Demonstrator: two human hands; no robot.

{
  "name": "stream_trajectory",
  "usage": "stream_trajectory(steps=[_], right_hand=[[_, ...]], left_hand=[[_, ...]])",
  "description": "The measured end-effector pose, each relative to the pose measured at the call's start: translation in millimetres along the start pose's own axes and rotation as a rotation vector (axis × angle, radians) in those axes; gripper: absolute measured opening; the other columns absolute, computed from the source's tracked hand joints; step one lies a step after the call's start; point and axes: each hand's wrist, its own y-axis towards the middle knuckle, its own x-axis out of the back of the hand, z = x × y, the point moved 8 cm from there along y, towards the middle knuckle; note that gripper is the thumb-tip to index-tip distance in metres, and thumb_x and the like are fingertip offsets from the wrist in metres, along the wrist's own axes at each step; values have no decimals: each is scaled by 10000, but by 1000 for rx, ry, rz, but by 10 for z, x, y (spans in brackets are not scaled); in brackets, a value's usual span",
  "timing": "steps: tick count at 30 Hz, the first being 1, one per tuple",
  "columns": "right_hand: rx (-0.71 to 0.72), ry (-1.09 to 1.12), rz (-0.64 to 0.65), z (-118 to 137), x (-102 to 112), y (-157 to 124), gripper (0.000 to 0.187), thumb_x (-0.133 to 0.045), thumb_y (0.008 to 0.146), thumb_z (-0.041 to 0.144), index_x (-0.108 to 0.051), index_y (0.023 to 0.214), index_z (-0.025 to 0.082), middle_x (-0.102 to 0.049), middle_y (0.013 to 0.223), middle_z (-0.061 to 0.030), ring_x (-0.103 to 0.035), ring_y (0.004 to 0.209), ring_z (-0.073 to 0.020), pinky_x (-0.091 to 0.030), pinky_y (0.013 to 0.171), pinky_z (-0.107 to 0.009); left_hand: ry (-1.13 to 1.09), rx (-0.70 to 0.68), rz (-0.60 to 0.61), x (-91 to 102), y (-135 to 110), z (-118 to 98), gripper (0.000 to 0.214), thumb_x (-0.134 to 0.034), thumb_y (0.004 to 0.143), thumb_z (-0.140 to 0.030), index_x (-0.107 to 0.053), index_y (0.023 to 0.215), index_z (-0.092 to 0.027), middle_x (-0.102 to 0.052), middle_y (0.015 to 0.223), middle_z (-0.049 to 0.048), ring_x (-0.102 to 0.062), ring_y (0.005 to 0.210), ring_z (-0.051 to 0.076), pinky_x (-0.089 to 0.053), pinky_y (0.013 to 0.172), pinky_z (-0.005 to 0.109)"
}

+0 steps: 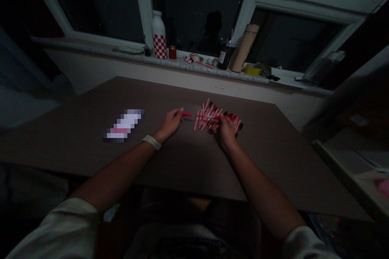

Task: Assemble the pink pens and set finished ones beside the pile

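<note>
My left hand (172,122) is closed, pinching a short red pen cap (187,114) that points to the right. Facing it, my right hand (227,131) is closed around the red end of a pen (216,117). A thin, pale and red length of this pen reaches left towards the cap. Whether the two parts touch is too small to tell. Under and around my right hand lies a loose pile of pink pens (204,115), several with black or red ends. A pale watch band (152,141) circles my left wrist.
A blurred-out phone-shaped object (124,125) lies on the dark table (188,166), left of my hands. Along the windowsill (121,56) behind stand a white bottle with red checks (159,36), a small red jar (172,52), a dark bottle (224,57) and a tan flask (245,48).
</note>
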Motion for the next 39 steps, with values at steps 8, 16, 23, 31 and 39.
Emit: stream_trajectory(steps=[8, 16, 23, 31, 39], right_hand=[[-46, 27, -12, -53, 26, 16, 254, -559, 905, 395, -585, 768, 182, -623, 507, 27, -511, 358, -87, -390, 358, -169], [-116, 21, -39, -67, 31, -10, 237, -555, 912, 377, -563, 785, 178, -726, 662, -28, -545, 362, -86, -412, 336, -172], [-155, -15, -53, -55, 19, -55, 187, -505, 937, 306, -532, 796, 186, -729, 654, -20, -551, 362, -87, -427, 337, -165], [-175, -34, -43, -115, 29, -46, 148, -516, 929, 282, -511, 806, 199, -714, 620, -4, -554, 362, -93, -408, 325, -156], [-194, -44, -27, -129, -1, -52, 124, -504, 924, 274, -486, 820, 208, -731, 683, 0, -555, 354, -96, -416, 318, -175]], left_hand=[[79, -17, -109, 107, 19, -11, 469, -441, 973, -495, -527, 630, -187, -495, 546, -12, -464, 535, 133, -337, 539, 254], [185, 27, -129, 151, 46, 72, 490, -420, 963, -538, -566, 660, -181, -551, 573, 10, -510, 571, 157, -338, 553, 253], [454, 0, -104, 177, 40, 43, 488, -385, 979, -515, -676, 798, -166, -658, 705, 50, -568, 650, 177, -342, 574, 261], [767, -44, 57, 105, 13, 9, 355, -413, 973, -355, -715, 936, -173, -729, 928, 122, -655, 820, 248, -437, 696, 323], [861, -85, 115, 118, -12, 47, 261, -454, 935, -261, -676, 1029, -160, -668, 1021, 145, -624, 984, 282, -474, 849, 366]])
